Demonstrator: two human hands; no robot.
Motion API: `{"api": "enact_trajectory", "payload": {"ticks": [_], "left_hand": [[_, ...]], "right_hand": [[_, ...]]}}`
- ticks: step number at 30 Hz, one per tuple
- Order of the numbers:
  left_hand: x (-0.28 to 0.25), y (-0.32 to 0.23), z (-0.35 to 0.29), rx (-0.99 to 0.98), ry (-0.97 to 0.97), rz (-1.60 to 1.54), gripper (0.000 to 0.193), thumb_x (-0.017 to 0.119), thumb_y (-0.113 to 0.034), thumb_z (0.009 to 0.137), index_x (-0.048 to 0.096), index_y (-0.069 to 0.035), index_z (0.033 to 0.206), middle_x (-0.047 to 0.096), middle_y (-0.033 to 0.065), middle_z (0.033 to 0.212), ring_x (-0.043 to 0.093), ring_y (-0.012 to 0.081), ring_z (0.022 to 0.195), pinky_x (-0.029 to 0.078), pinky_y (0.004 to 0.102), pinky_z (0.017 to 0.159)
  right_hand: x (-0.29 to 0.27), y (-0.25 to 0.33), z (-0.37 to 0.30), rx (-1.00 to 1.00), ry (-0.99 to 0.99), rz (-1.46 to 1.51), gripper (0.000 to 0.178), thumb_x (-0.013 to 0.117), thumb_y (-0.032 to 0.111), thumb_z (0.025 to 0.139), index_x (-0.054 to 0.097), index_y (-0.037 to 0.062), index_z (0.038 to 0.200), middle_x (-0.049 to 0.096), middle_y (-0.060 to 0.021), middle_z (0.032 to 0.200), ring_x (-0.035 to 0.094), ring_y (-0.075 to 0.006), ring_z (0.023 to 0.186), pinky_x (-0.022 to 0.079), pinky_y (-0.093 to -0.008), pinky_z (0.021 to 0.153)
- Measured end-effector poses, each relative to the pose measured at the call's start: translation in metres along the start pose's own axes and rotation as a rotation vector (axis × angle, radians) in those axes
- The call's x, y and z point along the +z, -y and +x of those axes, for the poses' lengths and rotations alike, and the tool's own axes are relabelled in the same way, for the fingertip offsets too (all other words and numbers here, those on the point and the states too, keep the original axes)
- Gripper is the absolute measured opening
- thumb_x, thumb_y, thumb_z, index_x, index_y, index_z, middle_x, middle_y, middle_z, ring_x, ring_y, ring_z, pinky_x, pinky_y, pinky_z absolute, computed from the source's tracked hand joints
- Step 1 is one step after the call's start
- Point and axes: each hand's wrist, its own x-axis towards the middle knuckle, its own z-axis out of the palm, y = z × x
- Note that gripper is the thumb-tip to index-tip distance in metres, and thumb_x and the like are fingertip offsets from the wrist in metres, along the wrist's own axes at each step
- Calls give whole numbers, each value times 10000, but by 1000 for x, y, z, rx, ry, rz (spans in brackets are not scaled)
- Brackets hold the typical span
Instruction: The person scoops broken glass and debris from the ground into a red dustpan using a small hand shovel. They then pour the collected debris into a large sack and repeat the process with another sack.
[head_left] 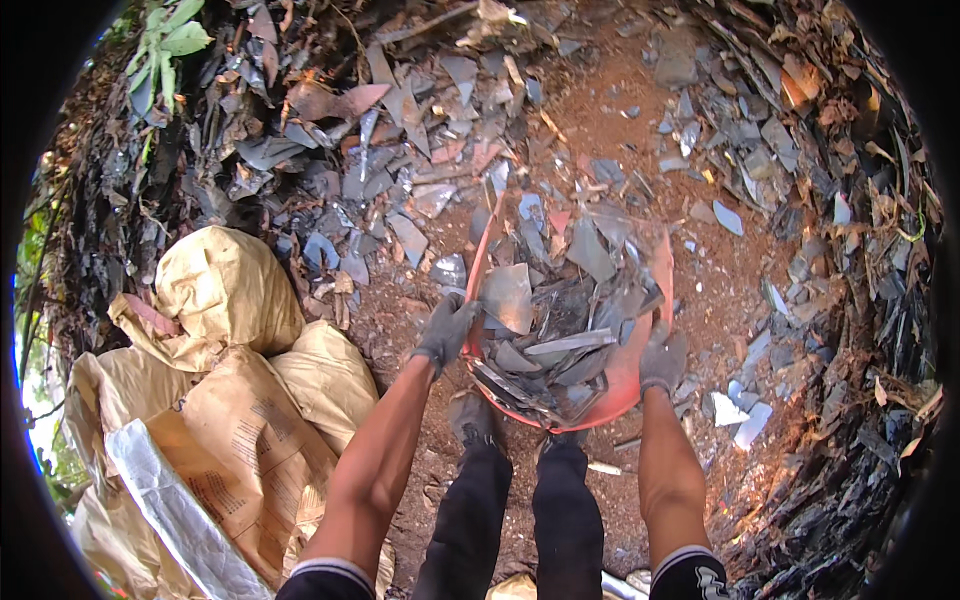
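At centre of the head view, between 2 gloved hands: red pan (625,392), holding dark shards (592,250). Left hand (446,330): grip closed around pan's left edge. Right hand (662,360): grip curled on right edge, fingers partly hidden. Pan just ahead of 2 shoes (472,420); cannot tell whether it touches the soil (615,95). Tan sacks (228,285) piled at left; more shards scattered all around.
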Motion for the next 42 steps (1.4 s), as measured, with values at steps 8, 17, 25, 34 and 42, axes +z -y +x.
{"api": "enact_trajectory", "payload": {"ticks": [8,17,25,34,42], "left_hand": [[17,33,-27,21,-84,-286,231,646,-263,947,629,-33,960,612,-1,823,534,84,702,464,258,647],[51,24,-91,65,-244,-278,439,626,-427,964,596,-64,719,545,-19,636,457,79,578,376,287,514],[37,-16,-258,71,-246,-376,441,642,-401,953,608,-41,702,558,7,617,515,96,579,422,311,522],[17,-60,-510,235,-86,-472,345,677,-402,937,696,-58,914,646,-9,738,565,58,707,481,283,651],[6,-57,-690,280,82,-713,272,707,-223,930,635,-15,1090,671,5,976,578,69,936,482,273,844]], "right_hand": [[17,-17,40,-189,129,205,420,662,358,881,604,-20,1054,664,-263,986,652,-412,940,492,-463,815],[-23,-5,41,-650,179,49,280,665,102,757,603,-6,1007,641,-164,894,625,-282,831,489,-406,758],[-141,-4,-26,-716,256,37,318,665,102,793,606,-13,1083,652,-159,965,630,-285,939,492,-403,840],[-376,102,-118,-848,353,204,293,652,70,785,550,-15,1046,563,-60,905,507,-153,827,445,-327,754],[-500,252,-237,-1298,308,-50,165,666,54,787,537,11,881,483,-79,723,442,-176,647,395,-353,604]]}}
